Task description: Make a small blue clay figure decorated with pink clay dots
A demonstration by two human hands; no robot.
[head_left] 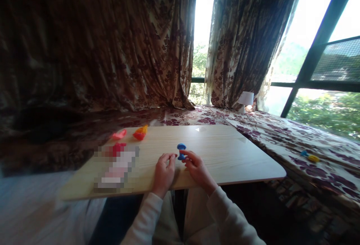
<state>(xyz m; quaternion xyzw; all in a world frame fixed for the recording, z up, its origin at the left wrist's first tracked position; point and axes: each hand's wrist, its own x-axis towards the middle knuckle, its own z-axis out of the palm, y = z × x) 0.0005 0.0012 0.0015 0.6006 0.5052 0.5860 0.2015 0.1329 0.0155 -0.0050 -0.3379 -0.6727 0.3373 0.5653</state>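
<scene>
A blue spool-like plastic piece (181, 146) with a rounded top and narrow middle stands upright near the front of the pale wooden table (225, 151). From its right side my right hand (197, 169) grips it, thumb and index finger closed at its waist. Just left of the piece is my left hand (164, 170), its fingers curled and thumb pressed against them. Whether something small sits in that pinch is hidden. A small gap separates the left fingertips from the blue piece.
On the table's left side lie a pinkish-red piece (119, 134), an orange-and-red piece (140, 133), a darker red piece (119, 148) and a pixelated flat item (118, 170). Right of the table, blue (304, 153) and yellow (313, 158) pieces rest on flowered cloth near a lamp (246, 98).
</scene>
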